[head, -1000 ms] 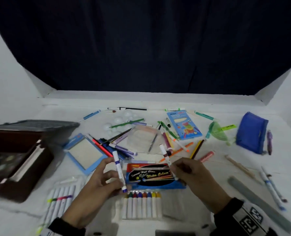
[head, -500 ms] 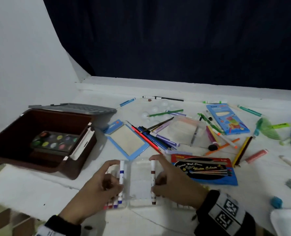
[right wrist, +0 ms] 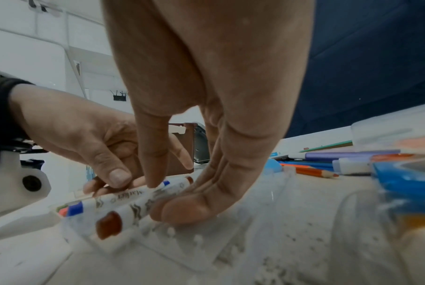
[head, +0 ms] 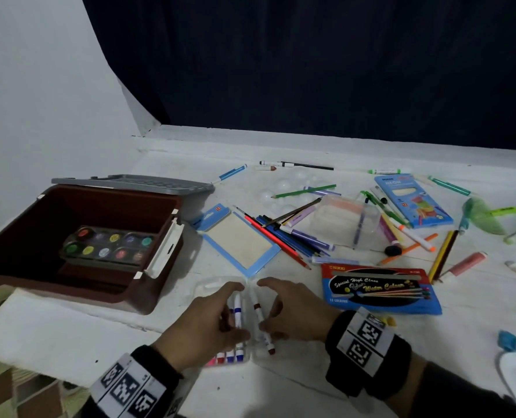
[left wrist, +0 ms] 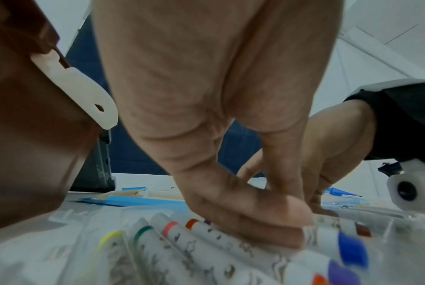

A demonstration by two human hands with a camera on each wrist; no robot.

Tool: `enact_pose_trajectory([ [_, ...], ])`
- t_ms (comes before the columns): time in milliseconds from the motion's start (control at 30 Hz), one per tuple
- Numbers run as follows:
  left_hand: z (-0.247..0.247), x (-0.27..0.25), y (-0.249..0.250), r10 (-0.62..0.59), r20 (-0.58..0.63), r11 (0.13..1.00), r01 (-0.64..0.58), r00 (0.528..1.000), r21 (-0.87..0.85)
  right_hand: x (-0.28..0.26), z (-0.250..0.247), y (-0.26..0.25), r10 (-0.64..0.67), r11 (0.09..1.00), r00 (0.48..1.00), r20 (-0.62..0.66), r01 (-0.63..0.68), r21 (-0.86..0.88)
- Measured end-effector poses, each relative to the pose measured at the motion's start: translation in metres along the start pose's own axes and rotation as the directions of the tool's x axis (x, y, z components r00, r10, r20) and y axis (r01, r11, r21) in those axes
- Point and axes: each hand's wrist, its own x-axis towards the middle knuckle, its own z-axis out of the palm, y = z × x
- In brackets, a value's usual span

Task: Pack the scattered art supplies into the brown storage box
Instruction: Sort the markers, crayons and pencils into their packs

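Note:
The brown storage box [head: 79, 236] stands open at the left with a paint palette [head: 109, 245] inside. A clear marker tray [head: 211, 286] lies by the table's front edge and holds several markers [left wrist: 172, 237]. My left hand [head: 234, 310] pinches a blue-capped marker [head: 237, 312] down against the row in the tray. Just to its right, my right hand [head: 265, 306] pinches a brown-capped marker [head: 261, 324] between its forefinger and thumb [right wrist: 189, 210], low over the tray. In the right wrist view the brown-capped marker [right wrist: 123, 216] lies beside the blue-capped marker [right wrist: 89, 204].
The box's grey lid [head: 130, 182] lies behind it. A blue-framed pad [head: 238, 239], a water colour pack [head: 380, 288], a blue pencil box [head: 410, 200], a clear plastic case [head: 347, 221] and several loose pens and pencils are spread over the white table to the right.
The head view has swung left to show the box. Both hands have come down from mid-air to the clear tray, and the two markers now lie closer together.

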Motion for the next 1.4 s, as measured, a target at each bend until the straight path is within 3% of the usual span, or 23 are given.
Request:
enact_pose_trajectory([
  [167,-0.01,0.0,-0.005,0.018,0.036,0.968,-0.026,0.999,0.251,0.004,-0.001,0.002,0.038,0.998,0.999,0.025,-0.036,-0.045],
  [400,-0.01,0.003,-0.017,0.058,0.046,0.95,-0.069,0.997,0.305,0.01,0.004,-0.001,-0.013,0.991,1.0,0.008,0.014,-0.133],
  [600,-0.009,0.008,-0.01,0.034,0.014,0.882,-0.037,0.999,0.469,0.015,0.008,-0.001,0.028,0.997,0.999,-0.032,-0.03,-0.068],
  [733,-0.009,0.011,-0.01,0.031,0.027,0.864,-0.04,0.999,0.501,0.022,0.01,0.006,0.091,0.996,0.994,-0.067,-0.09,0.016],
  [1100,-0.007,0.016,-0.013,0.043,0.024,0.866,-0.049,0.999,0.497,0.021,0.012,-0.003,0.032,0.998,0.998,-0.045,-0.034,-0.045],
  [1200,-0.007,0.016,-0.013,0.042,0.02,0.877,-0.047,0.999,0.478,0.018,0.012,-0.003,-0.015,0.995,0.999,-0.05,0.01,-0.104],
  [1400,-0.01,0.015,-0.01,0.046,0.019,0.885,-0.05,0.999,0.462,0.022,0.02,0.001,-0.075,0.908,0.997,-0.022,0.059,-0.414],
])
